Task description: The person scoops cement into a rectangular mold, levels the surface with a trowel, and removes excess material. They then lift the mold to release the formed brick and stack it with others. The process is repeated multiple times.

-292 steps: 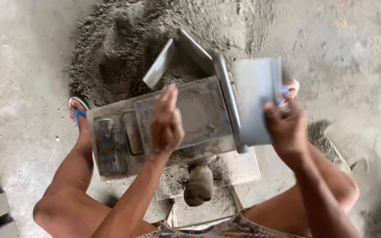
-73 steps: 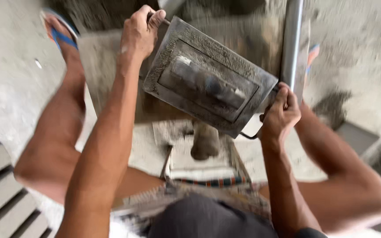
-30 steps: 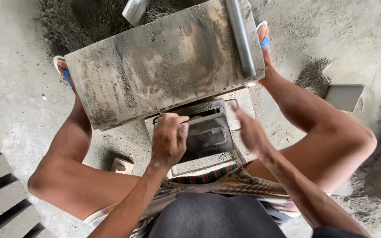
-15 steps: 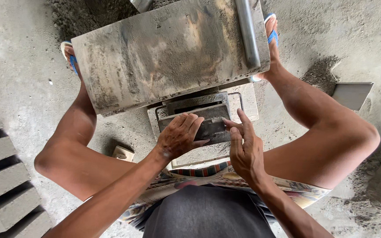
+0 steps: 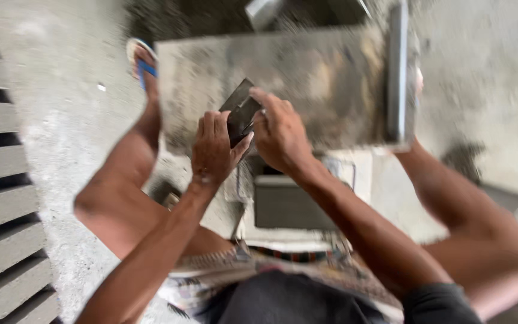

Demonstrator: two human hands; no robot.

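Left hand: your left hand (image 5: 214, 150) grips the dark metal plate (image 5: 241, 114).
Right hand: your right hand (image 5: 280, 132) grips the same plate.
Plate position: in front of the grey mould box (image 5: 307, 84).

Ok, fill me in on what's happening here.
A person squatting on a concrete floor holds a small dark metal plate between both hands: the left hand grips it from below, the right hand from the side. A large grey metal mould lies just beyond, a grey block below. Finished blocks line the left edge.
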